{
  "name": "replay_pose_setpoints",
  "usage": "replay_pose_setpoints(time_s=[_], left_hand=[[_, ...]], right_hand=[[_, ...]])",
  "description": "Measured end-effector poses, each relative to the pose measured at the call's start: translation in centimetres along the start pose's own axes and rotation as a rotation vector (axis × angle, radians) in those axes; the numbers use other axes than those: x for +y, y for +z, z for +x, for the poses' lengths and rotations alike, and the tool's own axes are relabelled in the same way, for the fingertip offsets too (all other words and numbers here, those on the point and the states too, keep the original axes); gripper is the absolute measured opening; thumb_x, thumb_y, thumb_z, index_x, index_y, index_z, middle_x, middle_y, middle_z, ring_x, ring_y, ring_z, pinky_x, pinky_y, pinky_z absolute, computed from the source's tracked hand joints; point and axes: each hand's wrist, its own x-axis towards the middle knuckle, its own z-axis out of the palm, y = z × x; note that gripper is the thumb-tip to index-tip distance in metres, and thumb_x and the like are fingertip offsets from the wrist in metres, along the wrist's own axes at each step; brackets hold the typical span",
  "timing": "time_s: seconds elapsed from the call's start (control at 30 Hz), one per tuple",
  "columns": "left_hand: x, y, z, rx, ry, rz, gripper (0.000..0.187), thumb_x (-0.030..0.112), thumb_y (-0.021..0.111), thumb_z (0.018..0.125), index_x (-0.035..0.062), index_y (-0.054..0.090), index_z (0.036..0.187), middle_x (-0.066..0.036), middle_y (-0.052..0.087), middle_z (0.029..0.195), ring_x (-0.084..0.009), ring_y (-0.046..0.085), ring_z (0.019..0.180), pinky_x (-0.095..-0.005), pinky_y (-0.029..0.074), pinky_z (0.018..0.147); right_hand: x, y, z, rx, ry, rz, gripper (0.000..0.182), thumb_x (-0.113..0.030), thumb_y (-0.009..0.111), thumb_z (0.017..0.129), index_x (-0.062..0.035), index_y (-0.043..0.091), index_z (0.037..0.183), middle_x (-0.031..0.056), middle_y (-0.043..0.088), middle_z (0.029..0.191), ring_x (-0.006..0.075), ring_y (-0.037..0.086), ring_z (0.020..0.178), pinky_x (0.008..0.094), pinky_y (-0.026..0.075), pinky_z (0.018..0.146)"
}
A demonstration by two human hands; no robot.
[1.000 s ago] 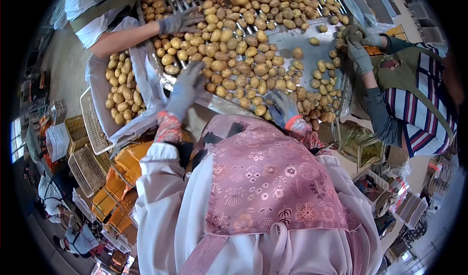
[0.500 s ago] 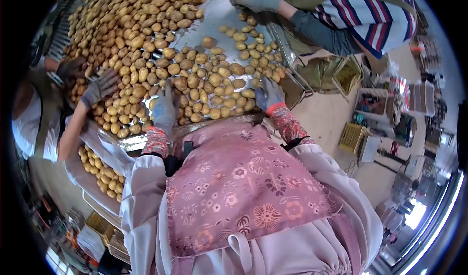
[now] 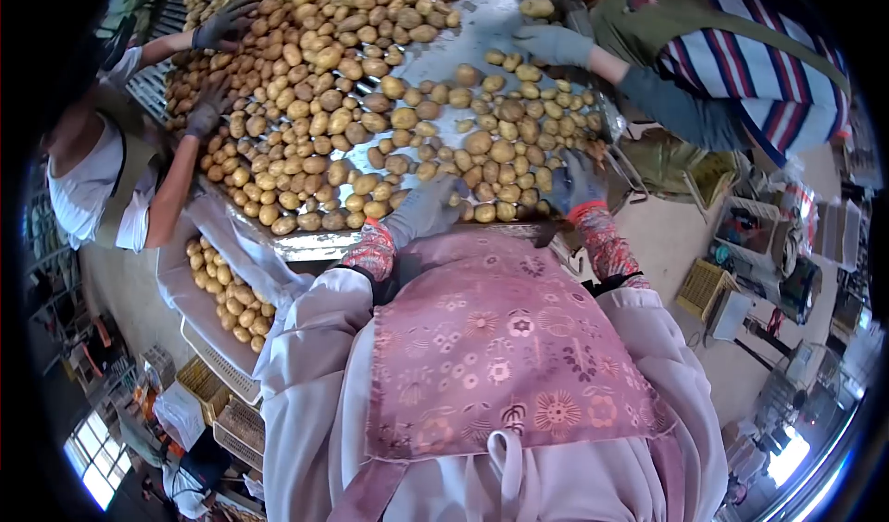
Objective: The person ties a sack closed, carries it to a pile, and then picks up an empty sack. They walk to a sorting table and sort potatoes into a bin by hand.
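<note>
Many potatoes [image 3: 500,147] lie loose across a metal sorting table [image 3: 370,141] in front of me. My left hand [image 3: 424,209], in a grey-blue glove, rests at the near edge, its fingers stretched to the right against the nearest potatoes. At the right corner, my right hand [image 3: 576,185], gloved the same way, lies with fingers apart and pointing forward beside the potatoes. Between my hands sits a small group of potatoes. I see nothing held in either hand, though the left fingertips are slightly blurred.
On the left, a co-worker's gloved hands [image 3: 211,105] touch the pile. Another co-worker's gloved hand [image 3: 554,44] is over the far right side. A cloth-lined container [image 3: 176,277] with potatoes stands below left. Yellow crates [image 3: 704,286] and a white basket [image 3: 746,223] are on the right.
My left hand has turned from pointing forward to pointing right, closer to the near edge. My right hand stays at the right corner. The left co-worker's hands moved apart; the view shifted.
</note>
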Motion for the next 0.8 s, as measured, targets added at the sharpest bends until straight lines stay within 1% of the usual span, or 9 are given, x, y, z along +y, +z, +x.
replay_pose_setpoints(time_s=[0.07, 0.2, 0.37, 0.43, 0.47, 0.53, 0.63, 0.67, 0.8], left_hand=[[0.9, -1.7, -0.9, 0.037, -0.273, 0.066, 0.03, 0.018, 0.067, 0.083, 0.0066, 0.058, 0.11, -0.018, 0.065, 0.1, -0.0406, 0.061, 0.097, -0.0447, 0.048, 0.084], [-1.8, -2.4, -2.3, 0.165, -0.403, -0.146, 0.045, 0.031, 0.067, 0.086, 0.0007, 0.057, 0.117, -0.025, 0.062, 0.112, -0.0397, 0.061, 0.105, -0.0427, 0.048, 0.09], [-2.1, -9.1, -4.4, 0.073, -0.381, -0.47, 0.042, 0.029, 0.061, 0.095, 0.0038, 0.056, 0.129, -0.011, 0.066, 0.115, -0.0216, 0.062, 0.105, -0.0321, 0.049, 0.092], [-8.5, -9.5, -5.1, 0.402, -0.393, -0.784, 0.042, 0.025, 0.06, 0.095, 0.0049, 0.054, 0.131, -0.014, 0.062, 0.121, -0.0236, 0.059, 0.11, -0.0318, 0.048, 0.094], [-5.4, -13.3, -4.0, 0.389, -0.455, 0.045, 0.047, 0.026, 0.059, 0.094, 0.0053, 0.049, 0.135, -0.02, 0.055, 0.13, -0.0279, 0.056, 0.118, -0.0351, 0.046, 0.099], [-6.6, -14.8, -2.9, 0.538, -0.322, 0.347, 0.058, 0.035, 0.062, 0.091, 0.0085, 0.045, 0.14, -0.025, 0.049, 0.134, -0.0368, 0.053, 0.119, -0.0407, 0.045, 0.101], [-7.1, -15.1, 0.2, 0.163, -0.638, 0.566, 0.07, 0.045, 0.064, 0.086, 0.0115, 0.042, 0.143, -0.026, 0.044, 0.139, -0.0443, 0.052, 0.118, -0.0443, 0.043, 0.103], [-6.6, -14.6, 1.6, 0.183, -0.693, 0.569, 0.08, 0.052, 0.067, 0.081, 0.0141, 0.038, 0.146, -0.028, 0.043, 0.139, -0.0487, 0.05, 0.119, -0.0458, 0.043, 0.102], [-5.9, -11.9, 4.6, 0.063, -0.595, 0.33, 0.075, 0.054, 0.067, 0.083, 0.0035, 0.047, 0.134, -0.03, 0.051, 0.129, -0.0457, 0.059, 0.109, -0.0468, 0.049, 0.094]], right_hand=[[-3.9, 1.7, 0.7, -0.026, -0.241, 0.21, 0.048, -0.026, 0.063, 0.082, -0.0205, 0.056, 0.13, 0.0167, 0.054, 0.133, 0.0409, 0.05, 0.12, 0.0486, 0.044, 0.097], [-6.4, 2.2, 0.4, -0.247, -0.464, 0.017, 0.056, -0.033, 0.065, 0.083, -0.0275, 0.051, 0.137, 0.0124, 0.049, 0.141, 0.0365, 0.05, 0.124, 0.0507, 0.04, 0.102], [0.8, 0.7, 0.7, -0.126, -0.376, -0.127, 0.053, -0.033, 0.063, 0.083, -0.0225, 0.055, 0.135, 0.0066, 0.052, 0.138, 0.0313, 0.051, 0.124, 0.051, 0.038, 0.103], [2.9, 0.4, 0.5, -0.139, -0.254, -0.14, 0.053, -0.033, 0.063, 0.084, -0.0202, 0.054, 0.135, 0.0063, 0.053, 0.137, 0.0315, 0.051, 0.124, 0.0515, 0.038, 0.103], [3.9, 0.5, 0.5, -0.156, -0.148, -0.13, 0.053, -0.032, 0.063, 0.083, -0.0177, 0.055, 0.134, 0.0087, 0.053, 0.137, 0.0331, 0.05, 0.125, 0.0494, 0.04, 0.103], [3.7, 0.7, 0.2, -0.169, -0.037, -0.121, 0.052, -0.031, 0.064, 0.083, -0.0153, 0.055, 0.132, 0.0111, 0.053, 0.137, 0.0347, 0.05, 0.125, 0.0474, 0.041, 0.102], [0.1, 2.4, -0.5, -0.074, 0.051, 0.121, 0.047, -0.032, 0.061, 0.083, -0.0199, 0.057, 0.128, 0.0167, 0.048, 0.139, 0.0361, 0.047, 0.127, 0.0514, 0.044, 0.099], [-0.4, 3.7, -1.3, -0.132, -0.014, -0.035, 0.055, -0.036, 0.064, 0.081, -0.0188, 0.054, 0.132, 0.017, 0.049, 0.138, 0.0364, 0.047, 0.127, 0.049, 0.044, 0.099], [-2.6, 3.0, -3.8, -0.21, -0.204, 0.014, 0.056, -0.037, 0.064, 0.082, -0.0228, 0.052, 0.135, 0.0148, 0.048, 0.14, 0.0361, 0.048, 0.127, 0.0473, 0.042, 0.101]])
